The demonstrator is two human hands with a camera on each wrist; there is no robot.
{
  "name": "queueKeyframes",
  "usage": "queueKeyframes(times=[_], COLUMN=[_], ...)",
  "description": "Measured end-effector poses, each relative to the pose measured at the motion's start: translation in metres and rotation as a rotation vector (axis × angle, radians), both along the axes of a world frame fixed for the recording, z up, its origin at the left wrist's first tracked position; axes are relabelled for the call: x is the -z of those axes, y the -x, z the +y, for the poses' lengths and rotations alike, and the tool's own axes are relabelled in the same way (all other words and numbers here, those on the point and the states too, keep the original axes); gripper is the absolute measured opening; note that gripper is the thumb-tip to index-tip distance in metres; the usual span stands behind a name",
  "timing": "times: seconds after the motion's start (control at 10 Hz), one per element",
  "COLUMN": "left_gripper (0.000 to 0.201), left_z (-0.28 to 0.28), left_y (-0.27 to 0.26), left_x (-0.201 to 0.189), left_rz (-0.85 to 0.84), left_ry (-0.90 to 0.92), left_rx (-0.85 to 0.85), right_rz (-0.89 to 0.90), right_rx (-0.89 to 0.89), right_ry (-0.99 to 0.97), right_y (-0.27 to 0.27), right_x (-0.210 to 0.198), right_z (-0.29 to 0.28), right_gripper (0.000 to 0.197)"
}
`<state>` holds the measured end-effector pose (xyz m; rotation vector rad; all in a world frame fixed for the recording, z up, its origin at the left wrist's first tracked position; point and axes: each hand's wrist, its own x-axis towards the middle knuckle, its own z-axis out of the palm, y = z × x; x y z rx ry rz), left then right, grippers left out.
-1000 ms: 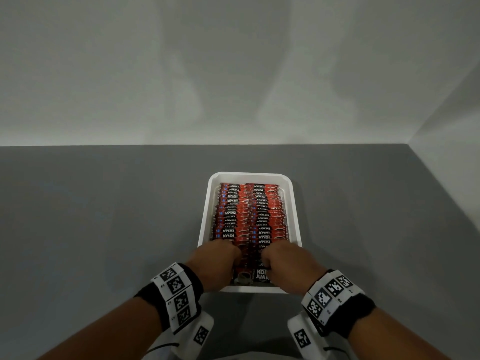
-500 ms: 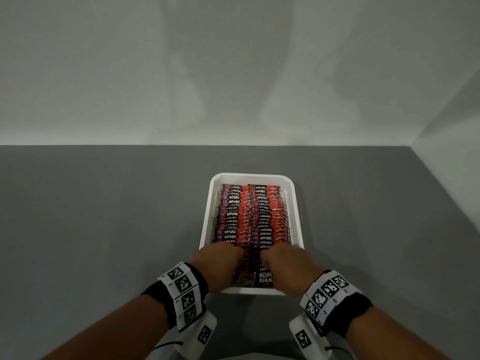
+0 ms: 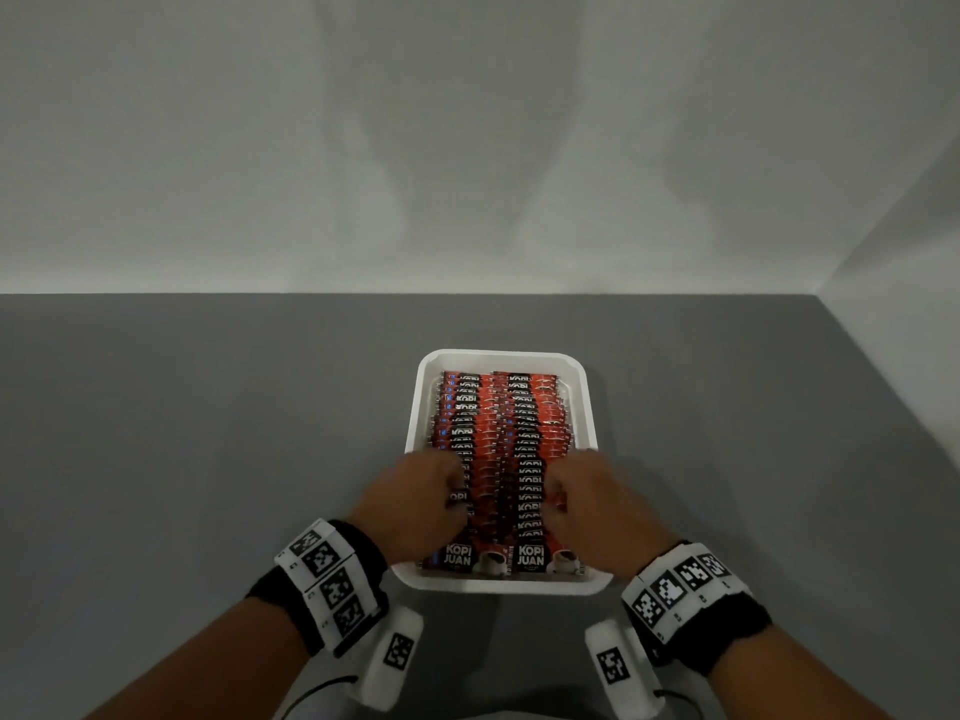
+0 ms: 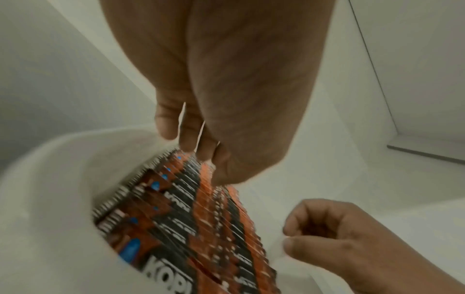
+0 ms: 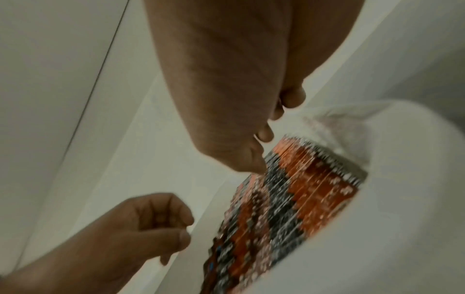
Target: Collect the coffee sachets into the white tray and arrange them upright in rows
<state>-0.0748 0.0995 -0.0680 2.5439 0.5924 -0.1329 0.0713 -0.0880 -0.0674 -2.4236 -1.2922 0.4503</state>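
Head view looks down on a white tray on a grey table, packed with red and black coffee sachets standing on edge in two rows that run from the near wall to the far wall. The left hand and the right hand sit over the near part of the rows, one over each, knuckles up and fingers curled down onto the sachet tops. Left wrist view shows thin sachet edges standing between the left hand's fingers. Right wrist view is blurred; its curled fingertips touch the sachet tops, and a grip cannot be told.
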Motion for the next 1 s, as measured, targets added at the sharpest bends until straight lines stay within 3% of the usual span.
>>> queueKeyframes(times=[0.1,0.2,0.5,1.0], left_gripper=[0.031,0.047,0.049,0.052], left_z=[0.014,0.022,0.032,0.033], left_y=[0.004,0.004,-0.005,-0.012], left_x=[0.0,0.006,0.012,0.012], left_rz=[-0.127,-0.11,-0.125,-0.159], left_ry=[0.037,0.161,0.239,0.244], left_rx=[-0.242,-0.379,-0.49,-0.531], right_rz=[0.044,0.171,0.156,0.171], right_rx=[0.302,0.423,0.413,0.427], right_ry=[-0.056,0.004,0.019,-0.046], right_y=[-0.017,-0.027,-0.043,-0.044], right_x=[0.004,0.007,0.011,0.005], right_z=[-0.007,-0.008,0.012,0.019], right_gripper=[0.018,0.01,0.015,0.008])
